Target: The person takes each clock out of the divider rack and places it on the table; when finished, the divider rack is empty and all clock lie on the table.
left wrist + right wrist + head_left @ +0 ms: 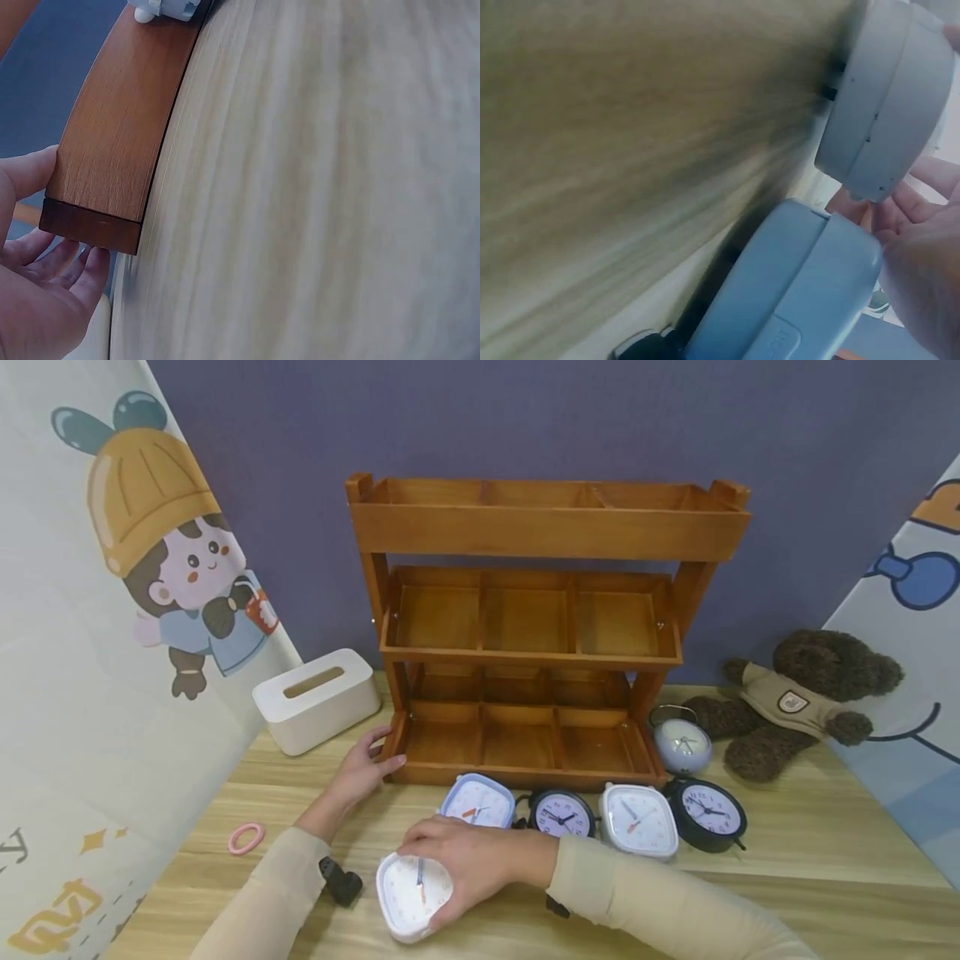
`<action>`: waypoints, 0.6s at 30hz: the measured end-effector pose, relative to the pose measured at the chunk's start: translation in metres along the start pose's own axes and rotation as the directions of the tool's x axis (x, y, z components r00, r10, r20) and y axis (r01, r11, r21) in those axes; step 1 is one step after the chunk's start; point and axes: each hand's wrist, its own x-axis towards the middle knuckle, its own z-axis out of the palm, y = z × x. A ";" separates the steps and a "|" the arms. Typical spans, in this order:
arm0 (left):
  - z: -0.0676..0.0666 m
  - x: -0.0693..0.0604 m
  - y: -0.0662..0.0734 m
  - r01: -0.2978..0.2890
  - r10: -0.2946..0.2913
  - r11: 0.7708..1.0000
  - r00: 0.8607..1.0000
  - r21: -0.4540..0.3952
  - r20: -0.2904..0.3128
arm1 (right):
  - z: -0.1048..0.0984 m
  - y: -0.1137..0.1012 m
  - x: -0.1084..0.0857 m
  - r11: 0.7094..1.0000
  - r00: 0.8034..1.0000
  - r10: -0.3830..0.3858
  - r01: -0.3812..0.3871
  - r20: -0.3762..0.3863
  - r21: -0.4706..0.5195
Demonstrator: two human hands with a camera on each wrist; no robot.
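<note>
My right hand point(468, 860) grips a white square alarm clock point(408, 897) from its right side, thumb at the bottom edge and fingers over the top. In the right wrist view this white clock tilts off the table beside a blue alarm clock point(787, 285). My left hand point(362, 768) holds the lower left corner of a brown wooden tiered shelf point(525, 774), thumb on the front and fingers round the side, as the left wrist view shows. A row before the shelf has a blue clock, a black round clock point(561, 814), a white square clock point(639, 821) and another black clock point(705, 814).
A cream tissue box point(330, 714) stands left of the shelf. A pink ring point(246, 838) lies on the table at the left. Right of the shelf are a lavender round clock point(682, 746) and a brown teddy bear point(795, 702) leaning at the wall.
</note>
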 end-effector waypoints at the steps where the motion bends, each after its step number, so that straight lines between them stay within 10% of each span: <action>1: 0.000 0.000 0.001 -0.002 0.002 1.000 1.000 -0.003 0.000 | 0.000 0.000 0.000 1.000 1.000 0.006 -0.006 0.007 0.005; 18: -0.007 -0.002 0.007 -0.028 0.025 0.993 0.999 0.114 0.023 | -0.009 -0.005 -0.008 0.999 0.995 0.019 -0.022 0.093 0.031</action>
